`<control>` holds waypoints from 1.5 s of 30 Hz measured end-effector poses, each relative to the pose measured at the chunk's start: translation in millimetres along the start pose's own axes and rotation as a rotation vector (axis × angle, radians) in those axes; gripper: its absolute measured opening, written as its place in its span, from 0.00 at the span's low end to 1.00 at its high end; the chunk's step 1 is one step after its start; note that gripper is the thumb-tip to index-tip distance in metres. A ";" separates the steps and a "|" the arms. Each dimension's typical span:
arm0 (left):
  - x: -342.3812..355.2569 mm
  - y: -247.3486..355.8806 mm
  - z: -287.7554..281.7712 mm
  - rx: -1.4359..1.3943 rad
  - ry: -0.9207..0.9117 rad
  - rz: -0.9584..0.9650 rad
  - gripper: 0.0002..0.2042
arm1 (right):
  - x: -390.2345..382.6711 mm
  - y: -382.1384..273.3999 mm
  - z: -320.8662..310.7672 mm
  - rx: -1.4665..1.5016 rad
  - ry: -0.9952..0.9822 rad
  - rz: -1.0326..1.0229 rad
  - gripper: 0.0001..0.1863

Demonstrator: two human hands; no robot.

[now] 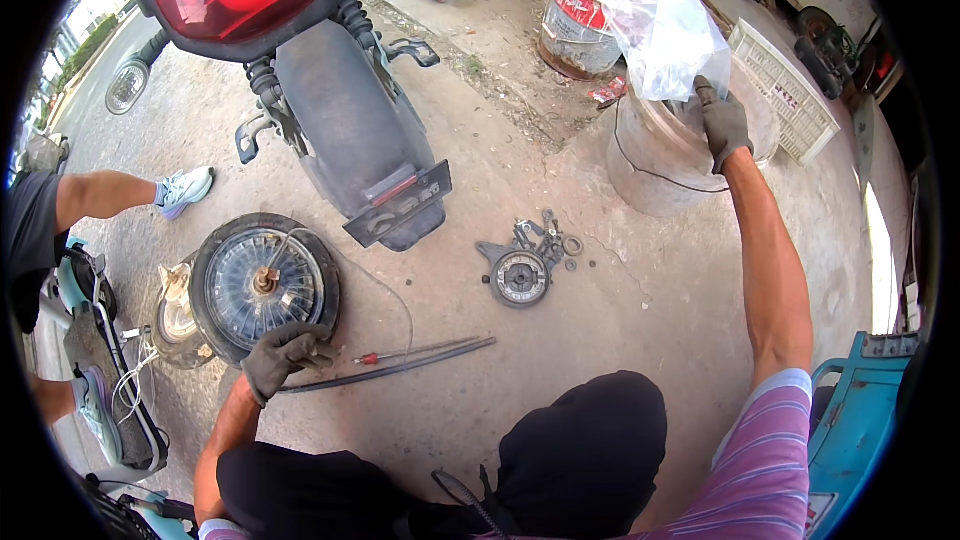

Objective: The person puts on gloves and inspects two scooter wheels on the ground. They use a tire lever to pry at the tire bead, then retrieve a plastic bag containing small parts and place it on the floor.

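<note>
My right hand (724, 126), in a dark grey work glove, is closed on the lower edge of a clear plastic bag (660, 25). It holds the bag above a large pale bucket (650, 175) with a wire handle; the glove partly hides the bucket's mouth. My left hand (288, 358), gloved alike, hangs by the near rim of a motor wheel (262, 285) lying flat with its axle up. Its fingers are loosely bent and apart, with nothing seen in them. Right of this hand lie black cables (400, 365) and a small red-handled tool (368, 359).
A brake plate (521, 278) with several small metal parts lies mid-ground. The scooter's rear fender (350, 105) juts in from above. A rusty paint drum (580, 25) and white crate (790, 95) stand beyond the bucket. At right is a teal box (862, 430); another person's legs (110, 202) are at left.
</note>
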State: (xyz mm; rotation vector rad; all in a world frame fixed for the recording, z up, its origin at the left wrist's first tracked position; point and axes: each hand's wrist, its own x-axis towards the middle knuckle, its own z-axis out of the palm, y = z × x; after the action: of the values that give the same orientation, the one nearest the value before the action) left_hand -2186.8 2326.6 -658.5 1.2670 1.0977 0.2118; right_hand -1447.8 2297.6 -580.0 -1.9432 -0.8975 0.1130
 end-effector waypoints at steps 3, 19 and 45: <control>3.9 0.7 1.5 -0.009 -0.014 0.004 0.21 | 44.9 49.2 -42.8 -0.421 0.133 -0.260 0.27; 24.3 40.8 21.4 0.044 -0.093 0.106 0.19 | -105.4 -227.9 30.3 1.159 -0.690 -0.180 0.18; 16.1 49.8 28.5 0.446 -0.159 0.186 0.16 | -135.1 -81.4 14.4 -0.340 -0.641 -0.009 0.28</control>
State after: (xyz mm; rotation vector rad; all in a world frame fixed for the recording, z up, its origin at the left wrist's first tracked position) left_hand -2136.3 2336.4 -628.5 1.7561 0.9169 0.0010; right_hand -1596.0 2245.1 -560.5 -2.2575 -1.4117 0.6422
